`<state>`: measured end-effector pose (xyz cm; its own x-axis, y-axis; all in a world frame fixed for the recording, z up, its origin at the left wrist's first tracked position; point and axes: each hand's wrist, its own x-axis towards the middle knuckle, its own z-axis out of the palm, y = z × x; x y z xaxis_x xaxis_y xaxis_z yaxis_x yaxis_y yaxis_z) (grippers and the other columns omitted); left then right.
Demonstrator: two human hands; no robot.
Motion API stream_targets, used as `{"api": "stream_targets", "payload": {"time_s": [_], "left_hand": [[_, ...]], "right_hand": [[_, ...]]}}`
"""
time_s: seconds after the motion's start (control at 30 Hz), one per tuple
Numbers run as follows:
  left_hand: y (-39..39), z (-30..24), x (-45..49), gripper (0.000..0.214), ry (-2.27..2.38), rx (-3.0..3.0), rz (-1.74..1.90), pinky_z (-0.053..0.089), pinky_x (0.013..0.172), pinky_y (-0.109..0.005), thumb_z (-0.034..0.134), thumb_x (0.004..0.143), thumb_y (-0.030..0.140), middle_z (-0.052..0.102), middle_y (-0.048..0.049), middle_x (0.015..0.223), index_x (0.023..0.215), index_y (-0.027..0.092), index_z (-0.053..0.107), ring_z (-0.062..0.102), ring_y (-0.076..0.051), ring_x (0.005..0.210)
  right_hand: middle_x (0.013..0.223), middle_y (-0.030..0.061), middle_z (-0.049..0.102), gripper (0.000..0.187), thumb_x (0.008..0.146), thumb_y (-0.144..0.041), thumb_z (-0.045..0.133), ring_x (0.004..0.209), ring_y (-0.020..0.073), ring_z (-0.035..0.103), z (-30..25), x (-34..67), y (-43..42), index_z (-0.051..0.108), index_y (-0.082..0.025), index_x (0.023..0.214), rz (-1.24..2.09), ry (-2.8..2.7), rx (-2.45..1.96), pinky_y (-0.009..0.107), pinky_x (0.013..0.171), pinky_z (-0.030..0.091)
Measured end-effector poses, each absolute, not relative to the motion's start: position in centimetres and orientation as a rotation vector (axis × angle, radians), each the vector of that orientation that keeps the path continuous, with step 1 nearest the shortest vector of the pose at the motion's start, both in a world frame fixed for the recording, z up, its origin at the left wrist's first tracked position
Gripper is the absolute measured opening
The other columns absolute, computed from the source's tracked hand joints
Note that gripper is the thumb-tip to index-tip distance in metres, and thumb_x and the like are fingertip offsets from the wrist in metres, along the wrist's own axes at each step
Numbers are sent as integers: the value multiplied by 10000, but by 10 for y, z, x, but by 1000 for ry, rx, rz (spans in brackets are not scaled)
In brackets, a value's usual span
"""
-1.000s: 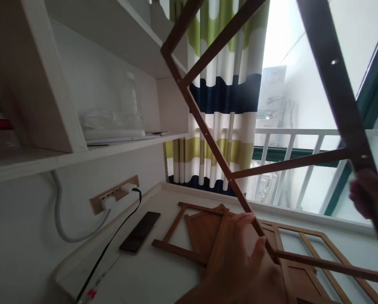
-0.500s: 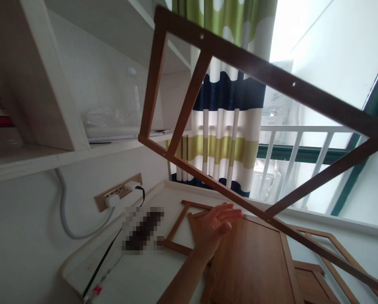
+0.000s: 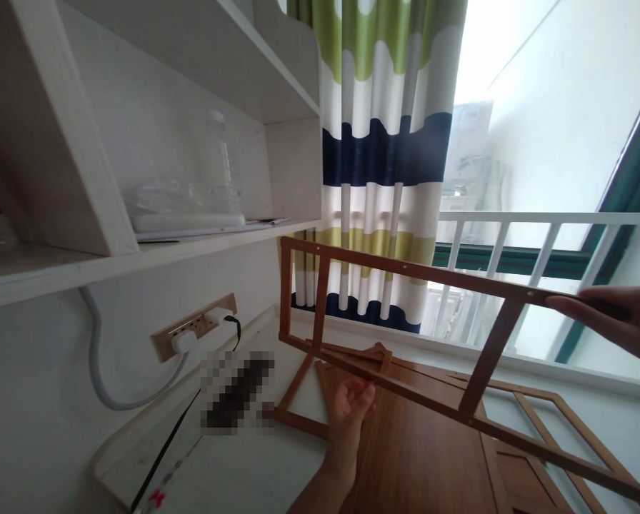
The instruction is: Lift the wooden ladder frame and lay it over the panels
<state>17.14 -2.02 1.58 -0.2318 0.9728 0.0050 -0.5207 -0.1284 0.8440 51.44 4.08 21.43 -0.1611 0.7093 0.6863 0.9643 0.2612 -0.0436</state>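
Head cam: wooden frame (image 3: 406,325) held above counter (image 3: 256,464). R hand (image 3: 609,321) fingers clamp top rail at 3 o'clock; L hand (image 3: 352,403) fingers curl on lower rail, 6 o'clock. Wood panel (image 3: 427,450) lies beneath.

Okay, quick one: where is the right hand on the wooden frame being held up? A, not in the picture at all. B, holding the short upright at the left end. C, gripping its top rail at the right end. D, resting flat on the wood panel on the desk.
C: the right hand closes on the top rail of the wooden frame at its right end, near the window railing.
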Motion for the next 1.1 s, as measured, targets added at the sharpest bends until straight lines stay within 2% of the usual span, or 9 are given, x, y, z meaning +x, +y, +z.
{"api": "stream_targets", "payload": {"time_s": [0.07, 0.2, 0.3, 0.43, 0.67, 0.77, 0.87, 0.93, 1.1], "left_hand": [[-23, -5, 165, 394, 943, 577, 1605, 470, 765, -259, 773, 628, 349, 555, -84, 1102, 875, 189, 510, 550, -199, 1025], [-31, -28, 154, 636, 656, 527, 1447, 390, 951, -366, 754, 563, 536, 550, -126, 1174, 1055, 197, 537, 508, -266, 1121], [-36, -28, 154, 502, 289, 614, 1279, 290, 1029, -378, 732, 651, 448, 571, -114, 1181, 1081, 225, 602, 453, -260, 1187], [-45, -16, 168, 418, 178, 632, 1160, 289, 1014, -391, 680, 724, 402, 560, -88, 1210, 1125, 322, 592, 461, -247, 1181], [-58, -11, 186, 535, 289, 607, 1080, 407, 903, -346, 613, 797, 317, 616, -101, 1120, 1293, 309, 413, 570, -211, 1049], [-61, -14, 184, 623, 296, 583, 1093, 413, 901, -339, 629, 781, 344, 621, -105, 1110, 1332, 313, 340, 576, -205, 1038], [-62, -14, 182, 638, 344, 576, 1128, 414, 902, -331, 625, 786, 332, 626, -106, 1099, 1345, 312, 317, 585, -197, 1019], [-61, -12, 180, 629, 386, 575, 1150, 418, 896, -328, 623, 789, 312, 625, -99, 1101, 1343, 313, 324, 587, -199, 1014], [-53, -11, 173, 647, 460, 592, 1182, 392, 939, -359, 642, 775, 320, 607, -127, 1126, 1345, 255, 344, 560, -225, 1059]], "right_hand": [[452, 37, 534, 882, 573, -894, 208, 375, 77, 413, 219, 503, 40, 687, -169, 722, -515, -2053, -1580, 253, 453, 225], [460, 53, 518, 876, 588, -908, 174, 384, 108, 429, 219, 480, 47, 628, -159, 629, -218, -2130, -1576, 266, 426, 293], [463, 56, 505, 864, 628, -893, 130, 385, 111, 427, 211, 461, 61, 581, -158, 577, -82, -2207, -1515, 273, 426, 337], [465, 42, 498, 800, 720, -832, 142, 393, 103, 437, 191, 438, 86, 529, -158, 536, -123, -2250, -1472, 265, 458, 379], [478, 31, 495, 722, 872, -654, 140, 401, 103, 446, 157, 414, 112, 534, -144, 547, -369, -2321, -1337, 240, 450, 369], [601, 54, 557, 642, 923, -546, 180, 498, 117, 502, 150, 413, 110, 594, -131, 660, -475, -2369, -1212, 242, 488, 401], [886, 103, 605, 504, 939, -467, 256, 766, 181, 563, 146, 413, 92, 616, -114, 957, -603, -2398, -1041, 326, 662, 463], [1037, 113, 578, 434, 943, -419, 293, 919, 207, 536, 140, 412, 67, 571, -121, 1092, -678, -2397, -918, 379, 770, 450], [1105, 36, 578, 305, 917, -260, 357, 983, 180, 515, 85, 411, -23, 581, -204, 1117, -1006, -2456, -443, 355, 861, 409]]}}
